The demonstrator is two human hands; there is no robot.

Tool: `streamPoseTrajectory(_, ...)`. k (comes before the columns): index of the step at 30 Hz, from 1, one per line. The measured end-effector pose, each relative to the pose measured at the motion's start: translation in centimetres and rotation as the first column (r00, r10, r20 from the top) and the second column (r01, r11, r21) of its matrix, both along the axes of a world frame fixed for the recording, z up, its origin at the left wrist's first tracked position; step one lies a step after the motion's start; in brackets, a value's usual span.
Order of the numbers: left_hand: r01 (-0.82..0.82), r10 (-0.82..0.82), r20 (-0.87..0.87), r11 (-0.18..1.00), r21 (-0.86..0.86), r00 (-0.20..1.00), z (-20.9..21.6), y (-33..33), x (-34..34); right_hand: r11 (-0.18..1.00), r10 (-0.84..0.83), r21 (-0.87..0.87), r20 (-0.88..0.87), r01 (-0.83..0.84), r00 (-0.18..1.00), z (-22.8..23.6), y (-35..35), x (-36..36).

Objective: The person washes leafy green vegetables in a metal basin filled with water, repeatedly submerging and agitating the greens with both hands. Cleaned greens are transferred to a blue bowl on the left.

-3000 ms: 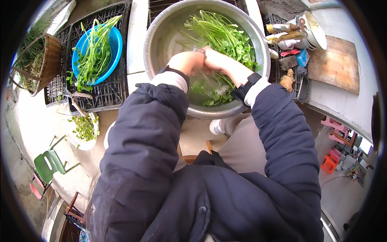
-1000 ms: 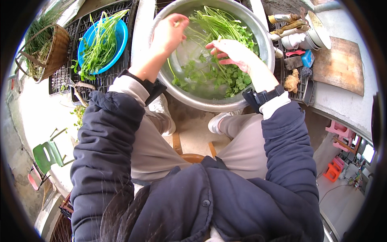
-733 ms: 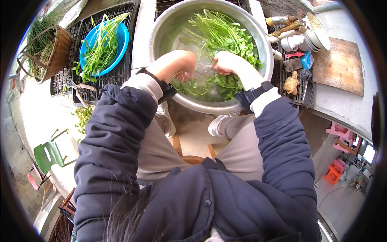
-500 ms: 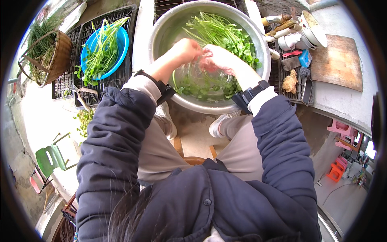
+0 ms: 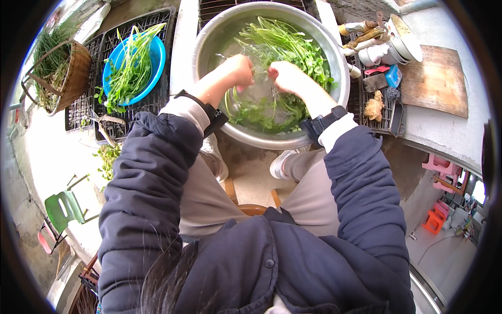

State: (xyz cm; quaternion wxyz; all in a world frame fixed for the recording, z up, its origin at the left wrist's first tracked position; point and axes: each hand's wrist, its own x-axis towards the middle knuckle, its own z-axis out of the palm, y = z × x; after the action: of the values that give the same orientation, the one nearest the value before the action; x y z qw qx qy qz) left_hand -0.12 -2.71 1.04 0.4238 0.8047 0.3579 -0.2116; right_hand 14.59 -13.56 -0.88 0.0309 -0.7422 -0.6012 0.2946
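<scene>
A large metal basin [image 5: 342,57] of water stands in front of me. A thick bunch of long-stemmed leafy greens [image 5: 282,42] lies at its far right side. More of the greens [image 5: 266,112] float at the near side, below my hands. My left hand [image 5: 240,71] is closed over the water, with a few thin green stems reaching up to its fingers. To its right, my right hand [image 5: 286,77] is curled closed above the leaves, water dripping under it; its fingertips are partly hidden. A gap of water separates the hands.
Left of the basin, a blue basket [image 5: 161,57] with greens sits on a black crate [image 5: 170,21], beside a wicker basket [image 5: 78,68]. Scissors [image 5: 107,125] lie nearby. On the right are a wooden board [image 5: 436,78], white bowls [image 5: 402,39] and a blue brush [image 5: 394,76].
My hands were together over the basin and have moved apart, the left one leftward and the right one slightly right. The water between them is less splashed.
</scene>
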Motion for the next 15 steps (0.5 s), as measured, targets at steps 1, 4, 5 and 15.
streamPoseTrajectory(1, 0.192, -0.189, -0.113, 0.981, 0.016, 0.975, -0.2, 0.0, 0.4, 0.967, -0.064, -0.255, -0.152, 0.023, 0.986, 0.0, -0.1, -0.2)
streamPoseTrajectory(4, 0.123, -0.137, -0.153, 0.988, -0.096, 0.979, -0.5, -0.2, 0.3, 0.915, -0.211, -0.375, -0.129, 0.149, 0.969, 1.0, -0.2, -0.9)
streamPoseTrajectory(5, 0.117, -0.124, -0.092, 0.991, -0.07, 0.988, -0.4, -0.1, 0.1, 0.904, -0.236, -0.382, -0.076, 0.191, 0.969, 1.7, -0.1, -1.0)
streamPoseTrajectory(15, -0.32, 0.516, 0.582, 0.854, -0.41, 0.629, 0.3, 0.5, 0.0, 0.852, -0.41, -0.16, -0.796, 0.499, 0.445, 5.9, 0.5, 0.6)
